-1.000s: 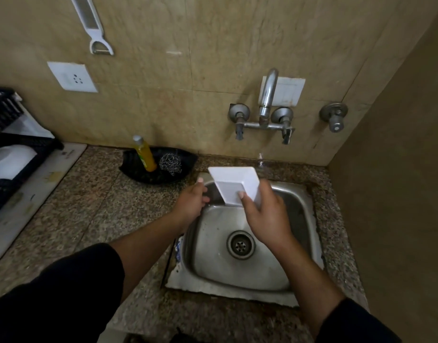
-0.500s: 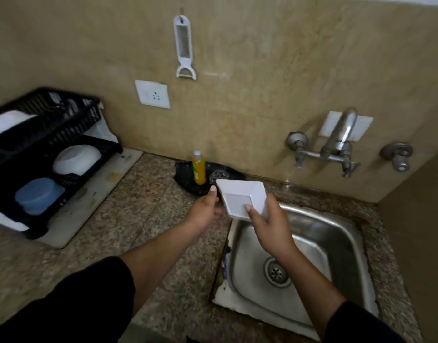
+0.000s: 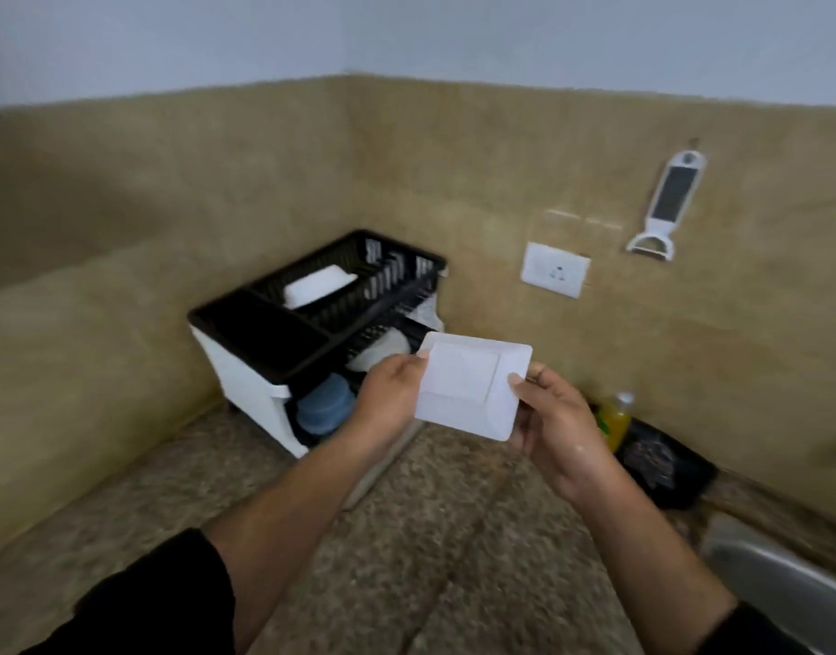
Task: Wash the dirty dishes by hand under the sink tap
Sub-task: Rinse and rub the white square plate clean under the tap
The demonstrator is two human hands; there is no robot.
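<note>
A white square dish (image 3: pixel 472 385) is held in the air above the granite counter, its underside turned toward me. My left hand (image 3: pixel 390 392) grips its left edge and my right hand (image 3: pixel 555 423) grips its right edge. Just behind the dish stands a black and white two-tier dish rack (image 3: pixel 274 342) in the corner. It holds a white dish (image 3: pixel 317 285) on top, a white bowl (image 3: pixel 383 349) and a blue bowl (image 3: pixel 324 408) below. The steel sink (image 3: pixel 784 583) shows only as a rim at the lower right; the tap is out of view.
A yellow soap bottle (image 3: pixel 614 418) and a black tray (image 3: pixel 666 465) with a scrubber sit by the wall to the right. A wall socket (image 3: pixel 555 275) and a hanging white peeler (image 3: pixel 668 205) are on the tiled wall. Granite counter (image 3: pixel 406 536) spreads below my arms.
The view has swung left, away from the sink and tap. Both hands have carried the white dish from over the sink to in front of the dish rack.
</note>
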